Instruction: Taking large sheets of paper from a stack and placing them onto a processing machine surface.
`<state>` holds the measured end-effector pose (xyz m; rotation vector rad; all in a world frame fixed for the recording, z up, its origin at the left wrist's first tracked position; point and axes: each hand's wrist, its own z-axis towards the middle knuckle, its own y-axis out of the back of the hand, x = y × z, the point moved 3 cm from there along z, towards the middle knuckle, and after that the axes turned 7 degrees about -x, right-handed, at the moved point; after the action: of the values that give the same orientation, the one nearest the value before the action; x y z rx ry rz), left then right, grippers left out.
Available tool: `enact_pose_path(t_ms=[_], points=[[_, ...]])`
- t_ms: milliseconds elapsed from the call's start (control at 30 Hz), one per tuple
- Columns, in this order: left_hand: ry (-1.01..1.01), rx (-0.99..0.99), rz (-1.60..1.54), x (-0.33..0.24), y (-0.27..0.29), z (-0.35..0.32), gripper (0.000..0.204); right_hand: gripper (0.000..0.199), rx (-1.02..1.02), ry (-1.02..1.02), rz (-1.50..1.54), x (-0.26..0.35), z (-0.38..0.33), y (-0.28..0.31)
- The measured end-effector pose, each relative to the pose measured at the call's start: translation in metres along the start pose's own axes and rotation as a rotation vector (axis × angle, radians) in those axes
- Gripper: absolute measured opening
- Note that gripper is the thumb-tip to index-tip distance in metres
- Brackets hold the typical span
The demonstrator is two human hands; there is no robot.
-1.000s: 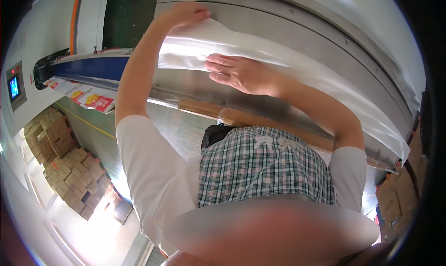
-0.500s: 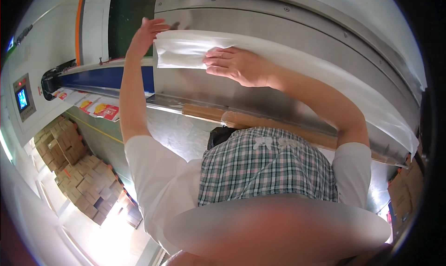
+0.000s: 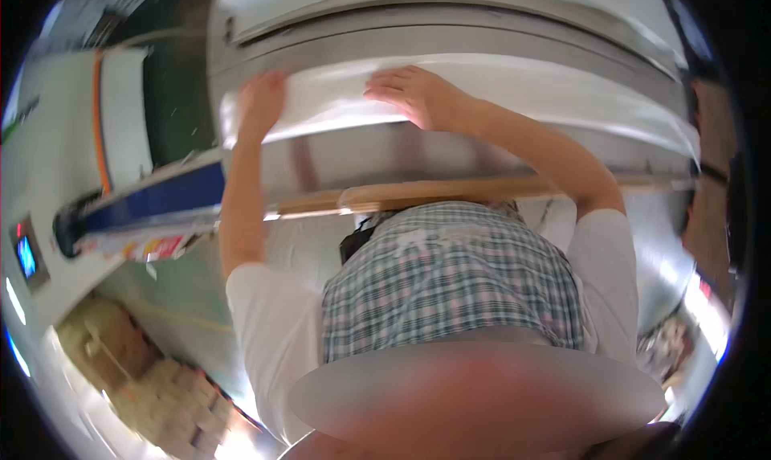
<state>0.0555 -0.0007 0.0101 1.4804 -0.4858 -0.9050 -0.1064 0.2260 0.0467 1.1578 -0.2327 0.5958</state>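
Note:
A long folded strip of thin white sheet material [image 3: 514,78] lies along the metal worktop [image 3: 345,159]; paper or plastic, I cannot tell which. My right hand [image 3: 422,97] rests on the strip near its middle, fingers stretched out and close together, palm down. My left hand [image 3: 263,102] is at the strip's left end, smeared by motion. Its fingers point toward the far side, and whether they grip the sheet cannot be made out.
A raised metal ledge [image 3: 450,14] runs behind the strip. A brown bar [image 3: 426,192] lines the worktop's front edge. At left are a blue panel [image 3: 161,199], a lit control screen [image 3: 26,255] and stacked cartons [image 3: 165,404].
My left hand has come down from beyond the strip's left end onto it. My right hand remains on the strip, slightly nearer its far edge. The whole view has turned and blurred.

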Motion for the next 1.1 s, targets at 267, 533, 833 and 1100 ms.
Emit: enact_pose_path(t_ms=[267, 533, 833, 1100], points=[[0.061, -0.007, 0.344, 0.165, 0.024, -0.109, 0.026, 0.041, 0.022, -0.355, -0.274, -0.02, -0.175, 0.122], [0.068, -0.313, 0.177, 0.041, 0.023, -0.103, 0.035, 0.033, -0.208, -0.72, -0.677, -0.124, -0.325, 0.251], [0.463, -0.007, 0.244, -0.164, -0.038, -0.068, 0.052, 0.023, -0.066, -1.041, -1.155, -0.218, -0.49, 0.38], [0.553, 0.012, 0.35, -0.193, -0.041, -0.059, 0.054, 0.015, -0.635, -1.133, -1.261, -0.251, -0.58, 0.459]])
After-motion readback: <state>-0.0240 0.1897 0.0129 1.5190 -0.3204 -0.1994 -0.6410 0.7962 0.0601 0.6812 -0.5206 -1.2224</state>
